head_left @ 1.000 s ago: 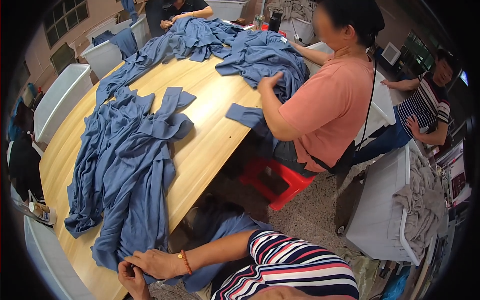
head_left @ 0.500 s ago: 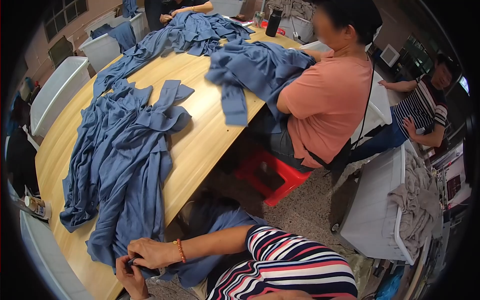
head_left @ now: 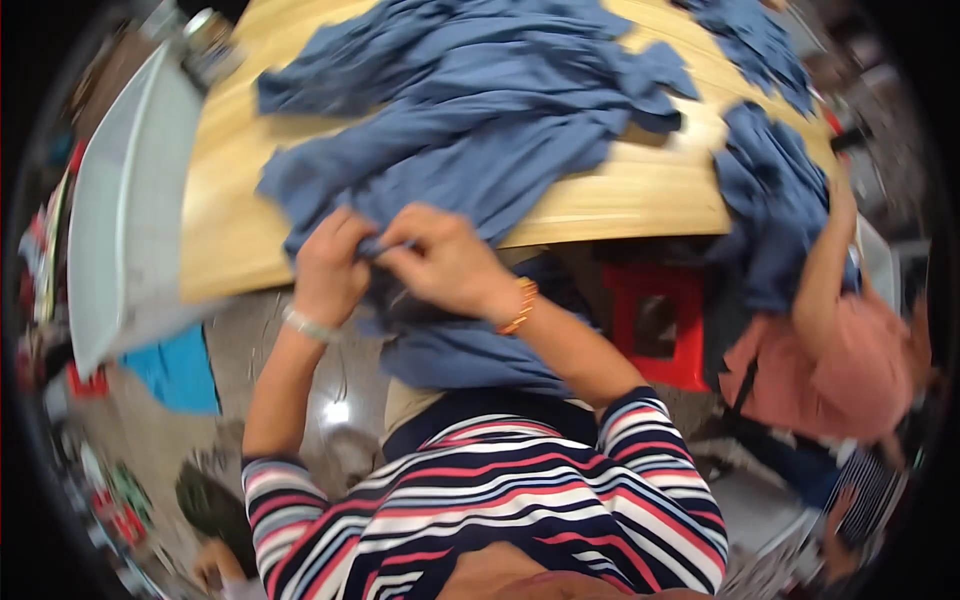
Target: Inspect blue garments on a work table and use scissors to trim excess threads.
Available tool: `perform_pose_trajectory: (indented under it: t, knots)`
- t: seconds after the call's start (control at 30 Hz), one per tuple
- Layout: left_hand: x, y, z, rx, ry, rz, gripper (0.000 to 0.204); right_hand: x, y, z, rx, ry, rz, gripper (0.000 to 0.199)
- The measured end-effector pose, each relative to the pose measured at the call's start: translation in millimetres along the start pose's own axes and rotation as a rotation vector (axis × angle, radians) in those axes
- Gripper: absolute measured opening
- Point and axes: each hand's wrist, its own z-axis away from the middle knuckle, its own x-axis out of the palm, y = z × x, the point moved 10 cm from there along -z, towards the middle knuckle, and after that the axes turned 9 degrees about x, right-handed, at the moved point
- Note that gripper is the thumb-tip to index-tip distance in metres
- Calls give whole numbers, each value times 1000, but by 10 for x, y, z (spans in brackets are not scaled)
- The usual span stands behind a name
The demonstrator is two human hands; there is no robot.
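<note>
My left hand point(head_left: 335, 265) is closed in a pinch on the edge of a blue-grey garment point(head_left: 440, 150). Close beside it, my right hand point(head_left: 445, 258), with an orange bead bracelet on the wrist, pinches the same cloth, so the fingertips of both hands nearly meet. Most of the garment lies crumpled across the wooden table point(head_left: 620, 205), and its near end hangs over the front edge. More blue cloth point(head_left: 470, 355) drapes across my lap below the hands. Blur hides whether anything small is between my fingers.
A white plastic bin point(head_left: 115, 220) stands left of the table, near a jar point(head_left: 210, 45) on the corner. At right a co-worker in a salmon shirt point(head_left: 820, 370) handles another blue garment point(head_left: 770, 190). A red stool point(head_left: 660, 325) is under the table's edge. Blue sheeting point(head_left: 175, 370) lies on the floor.
The view has swung down and leftward, so my hands and lap now sit mid-picture. Both hands stay together at the garment's near edge.
</note>
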Motion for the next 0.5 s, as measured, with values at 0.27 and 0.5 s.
perform_pose_trajectory:
  t: [0.27,0.5]
  knots:
    - [-254,689,477,11,293,34,40,65,238,-59,623,-259,-481,18]
    - [328,12,741,-430,240,345,26,127,69,-39,668,-241,-685,18]
